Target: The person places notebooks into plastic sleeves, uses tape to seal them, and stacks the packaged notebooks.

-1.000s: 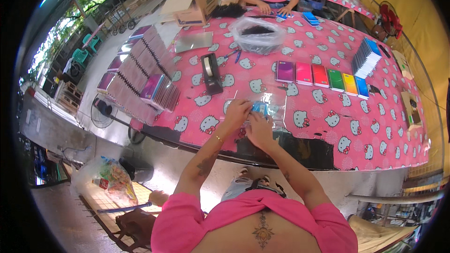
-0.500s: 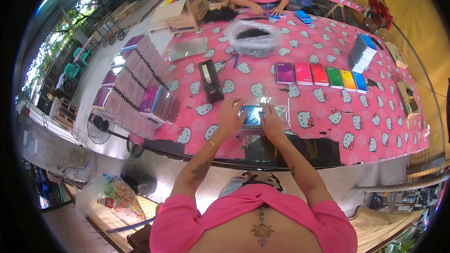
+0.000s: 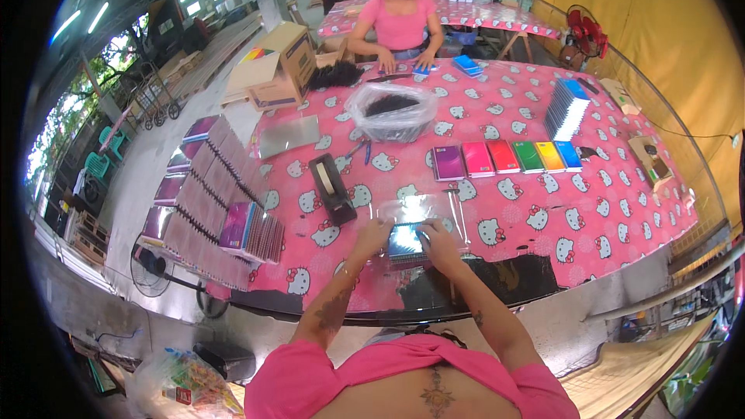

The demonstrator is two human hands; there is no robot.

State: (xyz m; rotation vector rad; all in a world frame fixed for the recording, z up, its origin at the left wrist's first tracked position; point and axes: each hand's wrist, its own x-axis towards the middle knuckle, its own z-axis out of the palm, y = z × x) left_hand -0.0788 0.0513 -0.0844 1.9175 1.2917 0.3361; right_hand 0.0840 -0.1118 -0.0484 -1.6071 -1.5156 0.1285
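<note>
Just in front of me lies a small blue spiral notebook stack (image 3: 405,245) with a shiny cover. Clear plastic wrap (image 3: 434,208) spreads around it and past its far edge. My left hand (image 3: 372,239) closes on the left side of the stack. On the right side, my right hand (image 3: 441,245) grips the edge, its fingers bent at the cover. How far the plastic encloses the notebooks is hard to see through the glare. Beyond my left hand stands a black tape dispenser (image 3: 332,190).
Tall piles of purple notebooks (image 3: 252,231) stand at the left. A row of coloured notebooks (image 3: 504,158), a blue notebook stack (image 3: 567,109) and a plastic-lined tub (image 3: 392,112) lie farther off. Across the table (image 3: 535,221), a co-worker in pink (image 3: 400,23) handles a blue notebook.
My view has tilted upward, showing more of the far room. My fingers have shifted from the far part of the notebook stack to its two sides.
</note>
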